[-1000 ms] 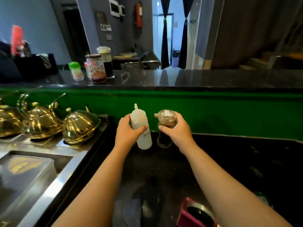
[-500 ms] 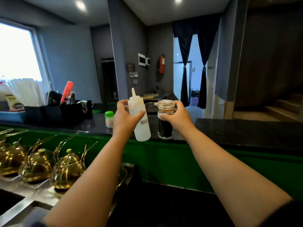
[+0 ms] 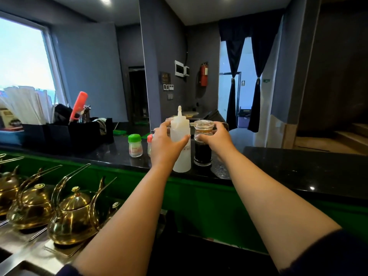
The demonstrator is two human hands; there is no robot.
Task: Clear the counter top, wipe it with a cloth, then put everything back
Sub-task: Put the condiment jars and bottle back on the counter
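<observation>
My left hand (image 3: 166, 145) is wrapped around a clear squeeze bottle (image 3: 180, 154) with a pointed nozzle. Its base rests on or just above the raised black counter (image 3: 298, 168), near the front edge. My right hand (image 3: 216, 137) grips the lidded top of a glass jar of dark sauce (image 3: 203, 154), which stands on the same counter right beside the bottle. Both arms reach forward over the green counter front (image 3: 199, 198).
A green-capped shaker (image 3: 135, 146) and a red-capped one (image 3: 149, 145) stand on the counter left of my hands. Black organisers (image 3: 61, 134) with straws and a red bottle sit further left. Several brass kettles (image 3: 73, 218) line the steel station below left.
Both hands lifted the bottle and jar from the lower black worktop up to the raised counter, then lowered them onto it. My view tilted up.
</observation>
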